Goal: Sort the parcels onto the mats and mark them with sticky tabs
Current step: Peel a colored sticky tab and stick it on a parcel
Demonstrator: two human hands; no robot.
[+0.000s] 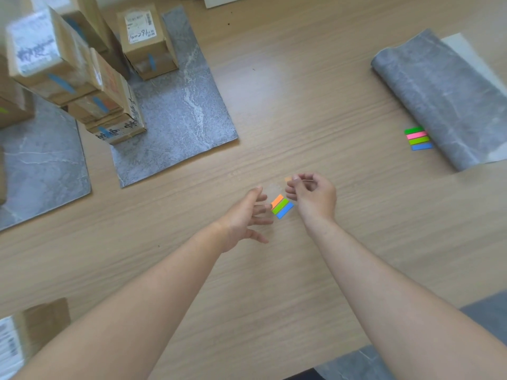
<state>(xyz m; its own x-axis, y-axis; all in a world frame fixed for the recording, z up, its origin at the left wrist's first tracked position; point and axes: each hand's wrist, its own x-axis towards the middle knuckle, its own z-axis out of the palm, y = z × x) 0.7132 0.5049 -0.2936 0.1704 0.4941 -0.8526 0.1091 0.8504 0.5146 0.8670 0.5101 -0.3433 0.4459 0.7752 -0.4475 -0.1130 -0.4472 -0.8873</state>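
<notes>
Tabs (282, 206), orange, green and blue, flat on the surface (315, 91) between the hands, left hand (247, 215) beside them with fingers spread and grip open on nothing, right hand (312, 194) just above with grip pinched on one orange tab (288, 179) peeled free. Parcels (82, 78) stacked on the two grey mats (186, 111) at far left, most already blue-tabbed; one box (33, 330) off the mats at lower left, a rolled mat (439, 97) and a second tab set (418, 138) at right. Marking step by the look of it; next, probably carrying the orange tab to an unmarked parcel and pressing its sticky end flat without curling.
</notes>
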